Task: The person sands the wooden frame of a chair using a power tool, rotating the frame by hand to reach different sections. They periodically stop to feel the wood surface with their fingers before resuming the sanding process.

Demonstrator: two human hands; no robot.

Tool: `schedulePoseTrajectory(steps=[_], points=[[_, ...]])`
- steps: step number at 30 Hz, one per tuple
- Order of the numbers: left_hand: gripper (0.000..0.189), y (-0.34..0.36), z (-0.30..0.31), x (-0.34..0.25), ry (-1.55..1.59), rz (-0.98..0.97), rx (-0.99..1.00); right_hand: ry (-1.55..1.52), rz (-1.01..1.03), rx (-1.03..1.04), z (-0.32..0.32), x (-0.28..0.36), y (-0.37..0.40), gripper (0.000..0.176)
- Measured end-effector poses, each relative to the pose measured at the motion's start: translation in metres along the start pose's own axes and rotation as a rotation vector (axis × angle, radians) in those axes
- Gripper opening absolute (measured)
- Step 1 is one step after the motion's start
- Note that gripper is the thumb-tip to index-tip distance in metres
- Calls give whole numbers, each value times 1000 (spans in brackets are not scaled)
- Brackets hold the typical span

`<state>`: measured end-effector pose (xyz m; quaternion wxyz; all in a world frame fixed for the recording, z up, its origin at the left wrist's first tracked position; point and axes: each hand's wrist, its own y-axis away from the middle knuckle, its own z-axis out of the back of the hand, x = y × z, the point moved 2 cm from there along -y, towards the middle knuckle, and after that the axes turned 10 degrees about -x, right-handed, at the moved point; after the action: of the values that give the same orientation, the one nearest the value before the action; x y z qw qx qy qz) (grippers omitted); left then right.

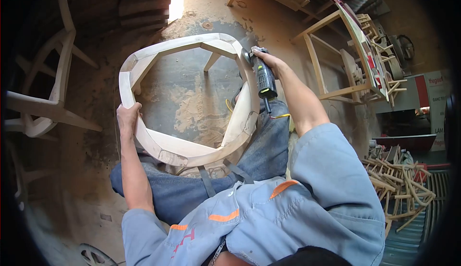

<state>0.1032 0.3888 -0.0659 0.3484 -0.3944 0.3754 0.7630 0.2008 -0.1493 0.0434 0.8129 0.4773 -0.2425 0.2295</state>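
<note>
Left hand [128,117] clenched the pale, bare-wood chair seat frame [187,98] on its rim; right hand [265,57] gripped a black angle grinder [263,76], disc against the frame's curved edge.

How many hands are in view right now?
2. The left hand grips the left rail of the pale curved wooden seat frame; the right hand holds a black handheld power tool against the frame's far right corner. No others show.
</note>
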Motion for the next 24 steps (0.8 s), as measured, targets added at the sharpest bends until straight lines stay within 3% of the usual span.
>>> schedulePoseTrajectory(steps=[2, 3, 4, 6, 7, 8, 10, 12, 14, 16, 20, 22, 23, 24], points=[[66, -17, -1, 21, -138, -206, -119, -50, -24, 33, 11, -29, 24, 58], [91, -5, -2, 13, -282, -317, -347, -142, -10, 67, 19, -49, 33, 59], [100, 15, 2, -3, -347, -317, -380, -230, 8, 105, 27, -68, 39, 60], [97, 45, -2, -23, -299, -598, -512, -432, 76, 199, 45, -92, 51, 64], [88, 74, -5, -41, -226, -784, -522, -560, 109, 251, 55, -107, 67, 66], [75, 121, -9, -68, -163, -836, -447, -686, 133, 301, 63, -121, 75, 69], [56, 209, -45, -95, 148, -809, -177, -961, 135, 425, 76, -155, 70, 78], [58, 285, -100, -115, 192, -852, 176, -1248, 217, 530, 76, -177, 76, 80], [64, 341, -162, -127, 194, -808, 422, -1435, 300, 472, 72, -199, 76, 82], [62, 377, -211, -134, 107, -834, 499, -1509, 311, 439, 71, -224, 71, 85], [59, 396, -243, -124, -163, -704, 564, -1604, 277, 499, 81, -241, 76, 85], [56, 391, -255, -110, -141, -558, 549, -1678, 265, 406, 86, -235, 74, 85], [55, 388, -259, -103, -72, -204, 676, -1688, 245, 403, 86, -235, 70, 86], [57, 379, -264, -91, -20, -123, 746, -1696, 225, 402, 85, -234, 67, 86]])
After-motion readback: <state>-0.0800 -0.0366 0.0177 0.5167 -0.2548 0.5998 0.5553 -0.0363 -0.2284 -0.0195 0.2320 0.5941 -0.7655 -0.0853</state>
